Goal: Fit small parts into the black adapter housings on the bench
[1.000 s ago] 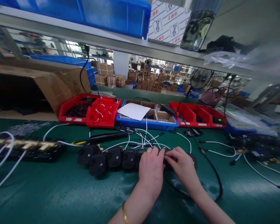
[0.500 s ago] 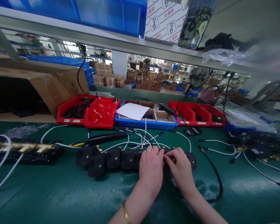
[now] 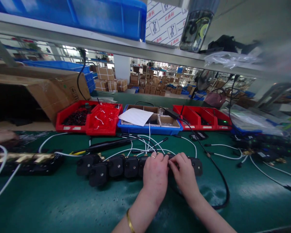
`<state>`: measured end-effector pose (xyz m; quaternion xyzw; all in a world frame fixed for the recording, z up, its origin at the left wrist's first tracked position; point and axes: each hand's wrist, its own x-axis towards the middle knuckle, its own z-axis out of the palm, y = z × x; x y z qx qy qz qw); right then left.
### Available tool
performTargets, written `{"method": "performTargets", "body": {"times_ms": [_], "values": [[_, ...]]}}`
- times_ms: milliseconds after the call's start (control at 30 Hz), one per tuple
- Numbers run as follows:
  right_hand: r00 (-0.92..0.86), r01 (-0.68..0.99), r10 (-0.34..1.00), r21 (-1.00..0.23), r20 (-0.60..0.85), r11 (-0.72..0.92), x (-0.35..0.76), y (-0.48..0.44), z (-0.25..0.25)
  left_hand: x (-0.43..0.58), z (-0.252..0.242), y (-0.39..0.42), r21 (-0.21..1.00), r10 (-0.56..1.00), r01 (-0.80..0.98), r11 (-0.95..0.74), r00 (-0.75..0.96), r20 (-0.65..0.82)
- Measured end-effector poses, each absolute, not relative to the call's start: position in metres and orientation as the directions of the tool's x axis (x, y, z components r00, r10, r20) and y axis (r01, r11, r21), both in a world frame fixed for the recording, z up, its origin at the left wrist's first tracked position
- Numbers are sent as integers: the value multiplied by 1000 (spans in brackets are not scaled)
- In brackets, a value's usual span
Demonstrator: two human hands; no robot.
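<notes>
row of black modules (image 3: 116, 165) lies on the green mat (image 3: 62, 200), running l-r across the middle, white wires (image 3: 145, 144) coming off its far side. both hands sit on the row's right part. left hand (image 3: 155, 176) palm down over a module, fingers curled tog on top of it, ring on one finger, gold bracelet (image 3: 129, 220) on the wrist. right hand (image 3: 184, 174) just right of the left, touching it at the fingertips, fingers bent and pinched on a module between the two hands; exact grip hidden, cant tell if fully clamped. end module (image 3: 196, 165) sticks out right of the right hand. black cable (image 3: 220, 181) loops on the mat right of the row. black pen-like tool (image 3: 106, 145) lies just behind the row, left of the wires. left of the row: brass fittings on black blocks (image 3: 26, 160), white tubing over them. behind the row, far edge of mat: red bins (image 3: 89, 118), blue tray (image 3: 150, 124) w/ white paper on it, more red bins (image 3: 203, 118) to its right. cardboard box (image 3: 38, 94) behind-left of the row. another person's hand (image 3: 2, 137) at far left edge, near the brass fittings. right of the row, well apart: more dark parts w/ wires (image 3: 264, 152). blue crate (image 3: 87, 16) on the shelf above.
</notes>
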<state>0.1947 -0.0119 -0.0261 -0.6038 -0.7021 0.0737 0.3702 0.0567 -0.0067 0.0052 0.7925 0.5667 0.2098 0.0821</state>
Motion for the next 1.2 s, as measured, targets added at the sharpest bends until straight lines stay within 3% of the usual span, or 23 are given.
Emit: {"method": "performTargets", "body": {"times_ms": [333, 567, 733, 967, 1200], "values": [[10, 839, 896, -490, 444, 234, 188, -14, -29, 56, 3, -5, 369, 934, 864, -341, 268, 236], [-279, 853, 890, -332, 361, 402, 205, 1, -3, 58, 7, -6, 373, 933, 862, -343, 269, 237], [-404, 822, 864, -293, 301, 487, 215, 14, 12, 56, 9, -6, 386, 932, 855, -347, 268, 245], [-237, 859, 896, -350, 375, 374, 207, 1, -12, 59, 8, -5, 405, 929, 842, -357, 274, 250], [-35, 829, 894, -486, 448, 276, 199, -8, -29, 58, 14, -4, 405, 929, 839, -363, 293, 227]]}}
